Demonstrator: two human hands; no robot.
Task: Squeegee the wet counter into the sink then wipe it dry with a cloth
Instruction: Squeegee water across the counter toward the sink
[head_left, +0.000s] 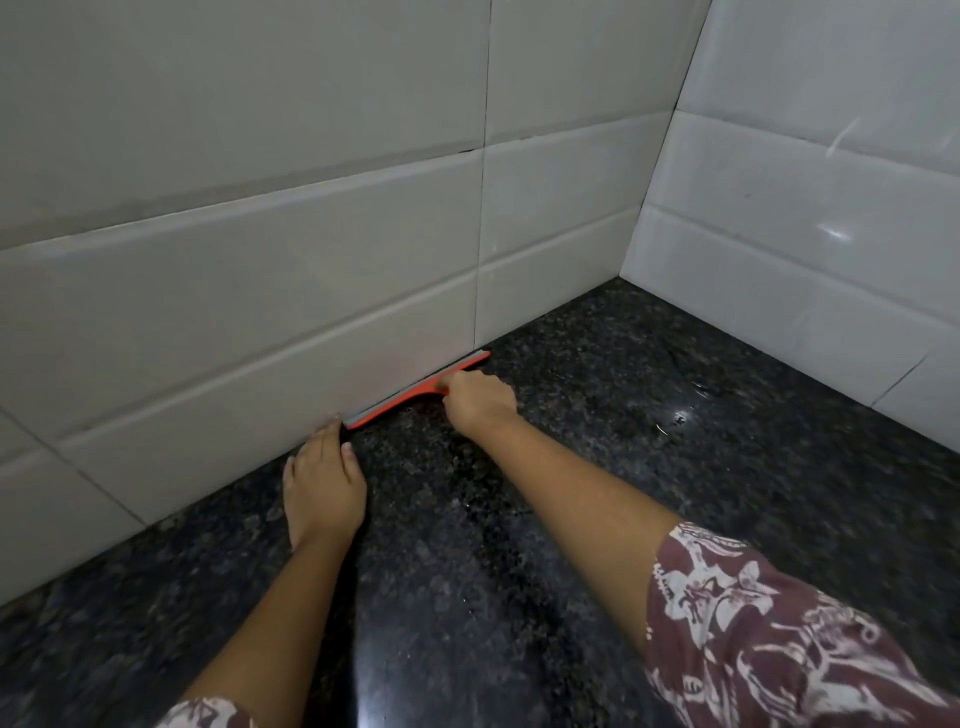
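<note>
An orange squeegee (405, 396) with a grey rubber blade lies along the line where the dark speckled granite counter (597, 457) meets the tiled back wall. My right hand (480, 400) is closed around its handle, which is hidden inside the fist. My left hand (322, 483) rests palm down on the counter with fingers spread, its fingertips just touching the squeegee's left end. Wet patches glint on the counter to the right of the squeegee. No sink and no cloth are in view.
White tiled walls (260, 291) close the counter at the back and on the right (805, 270), forming a corner at the far right. The counter runs toward me below my arms. Patterned maroon sleeves cover both upper arms.
</note>
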